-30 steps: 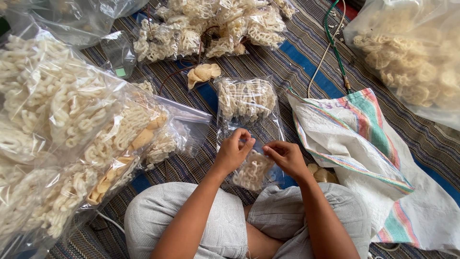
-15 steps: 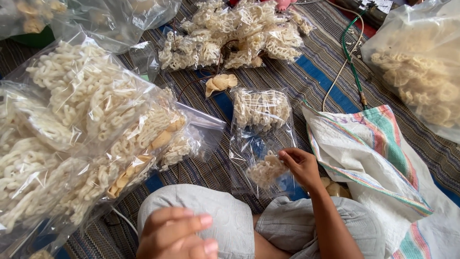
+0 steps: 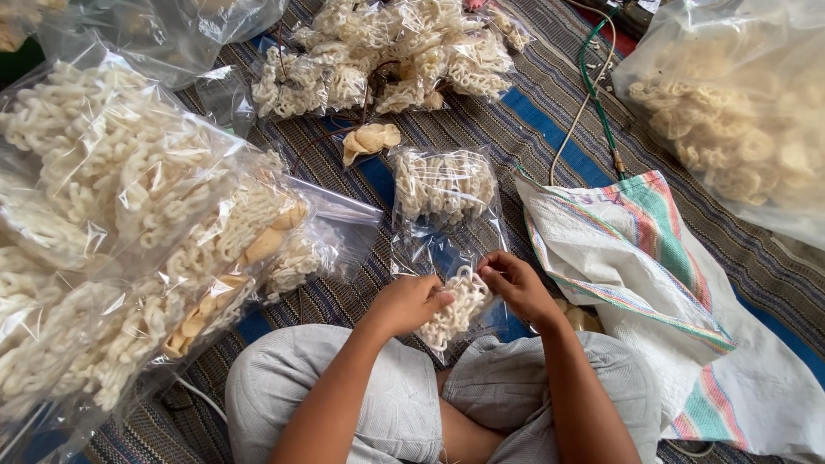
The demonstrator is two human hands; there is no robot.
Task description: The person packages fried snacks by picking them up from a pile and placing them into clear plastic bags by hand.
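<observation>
I sit cross-legged on a striped mat [image 3: 533,103]. Both hands meet over a small clear plastic bag [image 3: 455,309] partly filled with pale curly crackers, held above my lap. My left hand [image 3: 408,302] grips the bag's left side. My right hand [image 3: 514,283] pinches the bag's top right edge with thumb and fingers. Just beyond lies a filled clear packet of the same crackers [image 3: 443,185] flat on the mat.
Large clear bags of crackers [image 3: 112,198] pile up at my left. More small packets [image 3: 387,51] lie at the top centre. Another big bag [image 3: 730,120] sits top right. A striped white woven sack [image 3: 653,258] lies to my right, with a green and white cord [image 3: 593,77] beyond.
My left hand dropped away toward my knee half a second ago, and has now come back to grip the small bag's left side. The right hand stayed on the bag.
</observation>
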